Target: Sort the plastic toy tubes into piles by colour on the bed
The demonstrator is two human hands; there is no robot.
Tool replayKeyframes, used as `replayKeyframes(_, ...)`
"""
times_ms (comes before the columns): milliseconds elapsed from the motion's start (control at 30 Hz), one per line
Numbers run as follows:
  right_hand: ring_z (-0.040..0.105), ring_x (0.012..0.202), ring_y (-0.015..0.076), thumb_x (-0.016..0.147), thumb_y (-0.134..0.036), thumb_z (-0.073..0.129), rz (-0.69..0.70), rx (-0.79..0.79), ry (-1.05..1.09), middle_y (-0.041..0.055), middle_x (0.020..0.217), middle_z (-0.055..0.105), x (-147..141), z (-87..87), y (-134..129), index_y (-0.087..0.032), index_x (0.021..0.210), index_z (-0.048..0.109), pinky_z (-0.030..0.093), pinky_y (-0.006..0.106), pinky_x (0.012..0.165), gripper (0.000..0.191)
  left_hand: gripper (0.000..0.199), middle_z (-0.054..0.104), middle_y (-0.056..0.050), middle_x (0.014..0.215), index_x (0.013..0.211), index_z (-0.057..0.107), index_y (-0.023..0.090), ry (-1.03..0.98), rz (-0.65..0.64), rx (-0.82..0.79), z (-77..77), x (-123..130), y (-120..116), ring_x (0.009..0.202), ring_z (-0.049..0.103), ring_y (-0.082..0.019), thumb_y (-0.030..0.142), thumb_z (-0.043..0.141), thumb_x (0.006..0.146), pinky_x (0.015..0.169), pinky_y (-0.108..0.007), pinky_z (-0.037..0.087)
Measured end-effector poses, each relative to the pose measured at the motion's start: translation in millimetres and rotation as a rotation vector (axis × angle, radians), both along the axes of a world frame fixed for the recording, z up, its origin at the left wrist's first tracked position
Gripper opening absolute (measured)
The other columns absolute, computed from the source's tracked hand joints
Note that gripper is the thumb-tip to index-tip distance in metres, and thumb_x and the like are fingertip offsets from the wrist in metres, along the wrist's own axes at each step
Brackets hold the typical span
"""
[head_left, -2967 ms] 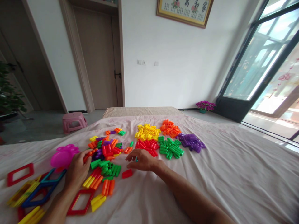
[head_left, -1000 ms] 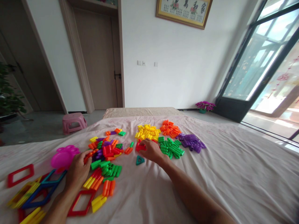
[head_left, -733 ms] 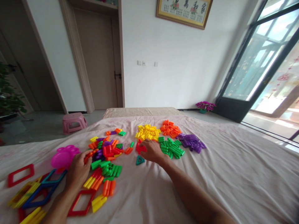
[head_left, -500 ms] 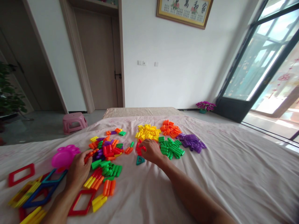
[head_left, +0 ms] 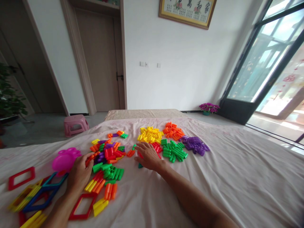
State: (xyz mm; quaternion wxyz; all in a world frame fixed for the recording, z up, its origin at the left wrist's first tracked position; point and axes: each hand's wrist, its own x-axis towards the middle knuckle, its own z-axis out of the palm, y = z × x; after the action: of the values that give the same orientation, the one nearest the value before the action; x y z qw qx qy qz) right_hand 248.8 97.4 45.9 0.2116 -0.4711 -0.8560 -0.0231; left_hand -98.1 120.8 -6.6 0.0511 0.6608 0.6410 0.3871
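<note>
My left hand (head_left: 80,169) is closed at the left edge of a mixed pile of plastic tube pieces (head_left: 111,153). An orange tube piece (head_left: 88,161) shows between its thumb and fingers. My right hand (head_left: 150,156) hovers or rests palm down over red tube pieces (head_left: 157,148), fingers stretched out; contact is unclear. Beneath it, a teal triangle (head_left: 140,165) is mostly covered. Around this hand lie single-colour piles: yellow pieces (head_left: 150,135), orange pieces (head_left: 174,131), green pieces (head_left: 175,151) and purple pieces (head_left: 195,145).
A pink paw-shaped dish (head_left: 63,161) stands left of my left hand. Magnetic frame tiles (head_left: 39,198) and a red square frame (head_left: 83,206) lie at the near left. Everything sits on a wrinkled pale cloth (head_left: 213,186). A pink stool (head_left: 76,125) stands beyond it.
My right hand has opened from a curled grip at the red pieces and shifted slightly left and nearer, now covering most of the teal triangle. The left hand has barely moved.
</note>
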Motion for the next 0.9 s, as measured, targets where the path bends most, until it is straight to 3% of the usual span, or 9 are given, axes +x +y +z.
replayKeyframes(133, 0.03, 0.142, 0.0281, 0.098, -0.053, 0.044, 0.009, 0.002, -0.063, 0.0093, 0.153, 0.041, -6.4, -5.2, 5.7, -0.021, 0.148, 0.039, 0.027, 0.046, 0.115, 0.06, 0.04, 0.064, -0.012, 0.112, 0.118, 0.062, 0.017, 0.002, 0.001, 0.004, -1.1, -0.2, 0.5, 0.111, 0.058, -0.028, 0.035, 0.045, 0.086, 0.101, -0.043, 0.045)
replayKeyframes(267, 0.024, 0.145, 0.0282, 0.1, -0.051, 0.038, 0.02, -0.013, -0.097, 0.0073, 0.154, 0.04, -10.7, -8.0, 9.8, -0.022, 0.149, 0.039, 0.02, 0.047, 0.118, 0.056, 0.039, 0.063, -0.011, 0.112, 0.117, 0.061, 0.018, 0.005, -0.003, 0.007, -2.8, -1.3, 1.1, 0.111, 0.057, -0.028, 0.035, 0.044, 0.087, 0.101, -0.043, 0.044)
replayKeyframes(400, 0.033, 0.139, 0.0277, 0.1, -0.047, 0.043, 0.042, -0.02, -0.118, 0.0056, 0.138, 0.058, -10.3, -2.5, 11.2, -0.025, 0.133, 0.057, 0.021, 0.048, 0.117, 0.042, 0.038, 0.064, -0.011, 0.112, 0.117, 0.061, 0.019, 0.011, -0.003, 0.004, -2.8, -2.0, 0.5, 0.112, 0.058, -0.027, 0.035, 0.045, 0.087, 0.101, -0.042, 0.044)
replayKeyframes(533, 0.054, 0.113, 0.0215, 0.102, -0.039, 0.042, 0.016, -0.025, -0.083, 0.0054, 0.105, 0.07, -8.2, 6.3, 10.9, -0.023, 0.104, 0.069, 0.032, 0.039, 0.107, 0.032, 0.038, 0.064, -0.012, 0.112, 0.118, 0.061, 0.018, 0.009, -0.006, 0.002, -1.6, -1.2, -0.1, 0.113, 0.058, -0.028, 0.035, 0.045, 0.087, 0.101, -0.042, 0.045)
replayKeyframes(600, 0.055, 0.11, 0.0199, 0.102, -0.037, 0.042, 0.0, -0.008, -0.046, 0.0058, 0.109, 0.069, -7.6, 6.9, 11.4, -0.022, 0.108, 0.068, 0.034, 0.036, 0.104, 0.031, 0.039, 0.064, -0.011, 0.112, 0.118, 0.062, 0.018, 0.007, -0.005, 0.004, -1.4, -0.9, 0.1, 0.112, 0.058, -0.028, 0.035, 0.045, 0.087, 0.101, -0.042, 0.045)
replayKeyframes(733, 0.04, 0.133, 0.0234, 0.1, -0.04, 0.046, -0.008, 0.026, -0.042, 0.0063, 0.14, 0.055, -8.6, 0.2, 14.0, -0.024, 0.13, 0.058, 0.027, 0.041, 0.112, 0.036, 0.04, 0.065, -0.012, 0.112, 0.118, 0.062, 0.018, 0.017, 0.003, 0.009, -2.1, -1.4, 1.1, 0.11, 0.059, -0.028, 0.036, 0.045, 0.086, 0.099, -0.042, 0.046)
replayKeyframes(800, 0.04, 0.133, 0.0244, 0.099, -0.039, 0.047, -0.016, -0.001, -0.078, 0.0065, 0.137, 0.056, -9.5, -2.6, 15.2, -0.024, 0.132, 0.057, 0.026, 0.043, 0.113, 0.037, 0.04, 0.065, -0.012, 0.111, 0.118, 0.062, 0.017, 0.023, 0.002, 0.01, -2.7, -2.0, 1.6, 0.109, 0.059, -0.028, 0.036, 0.045, 0.086, 0.098, -0.043, 0.046)
replayKeyframes(900, 0.052, 0.118, 0.0227, 0.099, -0.031, 0.047, -0.033, -0.053, -0.11, 0.0065, 0.118, 0.066, -10.3, -2.6, 16.2, -0.022, 0.121, 0.063, 0.034, 0.04, 0.107, 0.029, 0.04, 0.065, -0.012, 0.11, 0.117, 0.062, 0.017, 0.026, -0.003, 0.011, -3.0, -2.6, 1.7, 0.109, 0.059, -0.028, 0.036, 0.045, 0.086, 0.098, -0.043, 0.046)
